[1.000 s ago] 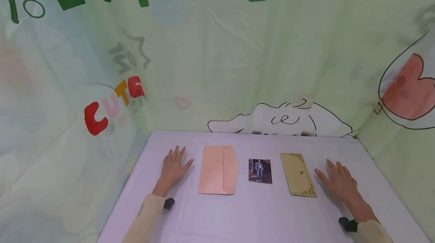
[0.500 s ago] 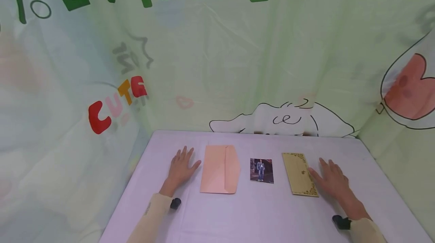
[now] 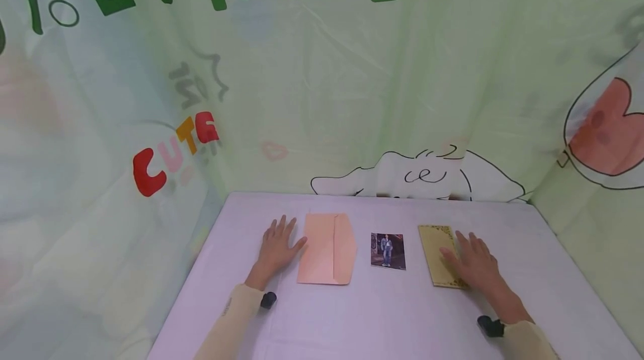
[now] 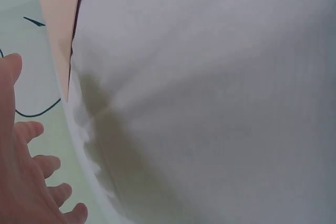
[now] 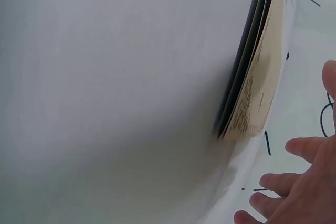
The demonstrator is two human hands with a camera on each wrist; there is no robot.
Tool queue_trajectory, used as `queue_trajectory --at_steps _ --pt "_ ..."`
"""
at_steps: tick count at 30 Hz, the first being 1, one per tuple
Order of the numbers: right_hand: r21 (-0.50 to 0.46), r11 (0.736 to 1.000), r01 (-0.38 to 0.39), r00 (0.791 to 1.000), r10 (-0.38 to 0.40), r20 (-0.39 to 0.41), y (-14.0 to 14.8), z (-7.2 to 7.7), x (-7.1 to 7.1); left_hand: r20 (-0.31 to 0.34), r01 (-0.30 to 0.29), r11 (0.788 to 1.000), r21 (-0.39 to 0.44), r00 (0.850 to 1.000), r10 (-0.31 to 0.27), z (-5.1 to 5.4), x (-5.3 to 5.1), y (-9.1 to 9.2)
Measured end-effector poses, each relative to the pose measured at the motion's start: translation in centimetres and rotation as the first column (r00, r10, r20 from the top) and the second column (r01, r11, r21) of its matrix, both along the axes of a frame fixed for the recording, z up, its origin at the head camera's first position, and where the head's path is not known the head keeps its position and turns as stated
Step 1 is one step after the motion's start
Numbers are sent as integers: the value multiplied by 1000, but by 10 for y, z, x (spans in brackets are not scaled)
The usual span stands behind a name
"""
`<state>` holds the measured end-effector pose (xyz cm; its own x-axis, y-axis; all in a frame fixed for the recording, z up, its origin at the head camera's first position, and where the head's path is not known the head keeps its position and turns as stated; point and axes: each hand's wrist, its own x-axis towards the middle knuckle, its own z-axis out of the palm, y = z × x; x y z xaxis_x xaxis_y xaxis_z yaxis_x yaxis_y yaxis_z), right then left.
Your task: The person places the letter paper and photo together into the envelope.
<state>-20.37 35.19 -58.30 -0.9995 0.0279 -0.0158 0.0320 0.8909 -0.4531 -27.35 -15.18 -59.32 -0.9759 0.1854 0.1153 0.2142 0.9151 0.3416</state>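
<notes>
In the head view, a pink envelope (image 3: 319,249) lies flat with its flap to the right. My left hand (image 3: 275,248) is spread at its left edge, thumb at the edge; whether it touches cannot be told. A small photo (image 3: 388,251) of a standing person lies in the middle. At the right is a gold patterned card (image 3: 436,254), partly covered by my right hand (image 3: 474,262), whose fingers are spread. The right wrist view shows the layered card (image 5: 260,87) beside the raised hand (image 5: 299,187). In the left wrist view, the left hand (image 4: 31,166) is near the envelope (image 4: 59,19).
A table with a pale cloth (image 3: 382,321) carries these things. Behind and at both sides hangs a printed curtain (image 3: 342,97) with green characters, coloured letters and a heart. A dark wrist camera (image 3: 490,326) sits at the right sleeve, another (image 3: 269,299) at the left.
Both hands have moved inward: my left hand rightward to the envelope's edge, my right hand leftward over the gold card's right side. The envelope, photo and card lie as before.
</notes>
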Motion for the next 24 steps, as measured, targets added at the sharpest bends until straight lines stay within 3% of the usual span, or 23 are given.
queue_trajectory --at_steps 10,18,24 --pt "2 999 -35 998 35 -46 -28 7 -4 -29 66 997 40 997 -65 -2 0 15" --pt "33 999 -43 998 45 -54 -49 7 -16 -15 88 995 -37 996 -88 -6 -4 28" --pt "35 997 -74 995 76 -62 -68 5 -21 -1 106 993 -50 994 -106 -7 -3 36"
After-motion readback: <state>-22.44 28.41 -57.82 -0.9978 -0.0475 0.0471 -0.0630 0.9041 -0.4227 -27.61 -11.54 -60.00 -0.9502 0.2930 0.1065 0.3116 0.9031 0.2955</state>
